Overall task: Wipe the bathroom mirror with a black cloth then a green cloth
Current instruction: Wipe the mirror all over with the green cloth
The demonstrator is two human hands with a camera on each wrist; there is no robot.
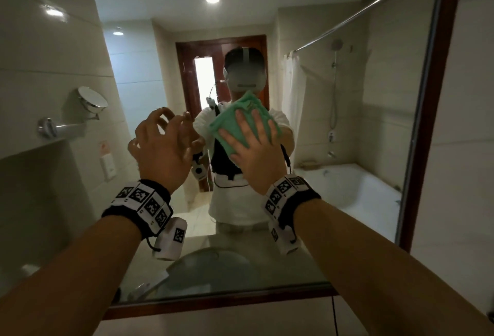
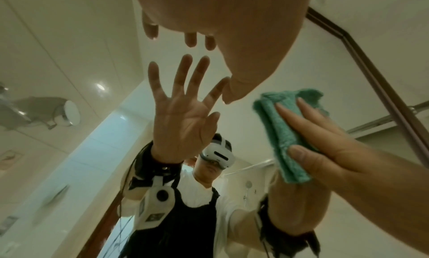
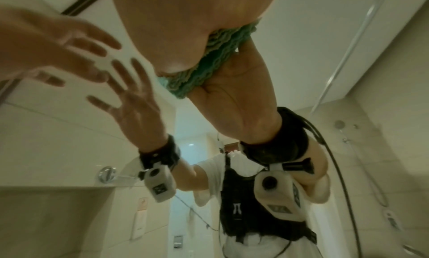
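A large mirror (image 1: 347, 122) in a dark wooden frame (image 1: 438, 95) fills the wall ahead of me. My right hand (image 1: 252, 148) presses a folded green cloth (image 1: 230, 122) flat against the glass, fingers straight over it. The left wrist view shows the cloth (image 2: 278, 130) under those fingers (image 2: 308, 119). In the right wrist view it (image 3: 216, 60) is squeezed between my palm (image 3: 185, 23) and the glass. My left hand (image 1: 160, 146) is beside it to the left, fingers spread and holding nothing, its tips at the glass (image 2: 209, 14). No black cloth is in view.
A round swing-arm mirror (image 1: 92, 100) juts from the tiled wall on the left. The frame's lower rail (image 1: 213, 306) runs below my forearms. A basin (image 1: 208, 269), a bathtub (image 1: 361, 188), a shower curtain and a door appear as reflections.
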